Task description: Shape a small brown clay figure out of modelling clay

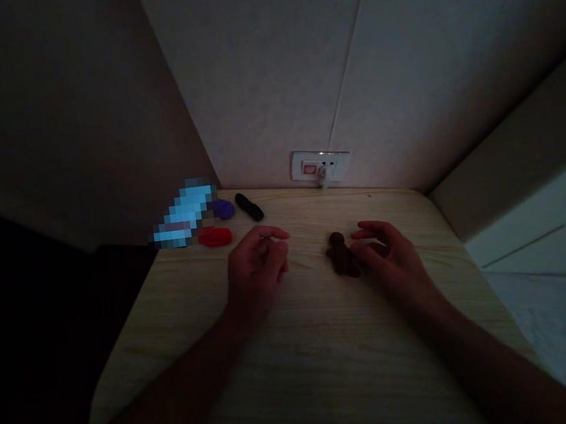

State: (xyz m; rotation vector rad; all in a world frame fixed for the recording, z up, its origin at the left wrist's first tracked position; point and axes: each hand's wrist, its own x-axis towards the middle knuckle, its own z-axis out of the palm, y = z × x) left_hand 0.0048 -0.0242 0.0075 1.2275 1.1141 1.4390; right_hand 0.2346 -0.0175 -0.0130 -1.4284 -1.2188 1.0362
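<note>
A small brown figure (341,257), which looks like modelling clay with a round head, lies on the light wooden table (310,346). My right hand (392,257) is just to its right, thumb tip at the figure's edge and fingers apart. Another brown lump (379,249) shows partly between that thumb and the fingers; the hand hides the rest. To the left of the figure, and apart from it, my left hand (258,270) hovers with loosely bent fingers. A gap shows between its thumb and index finger, and I see nothing held there.
At the back left lie a red lump (216,236), a purple lump (223,209) and a black rolled piece (249,206). A pixelated bright blue rectangle (185,214) is beside them. A wall socket (321,166) with a plug sits behind the table. The light is dim.
</note>
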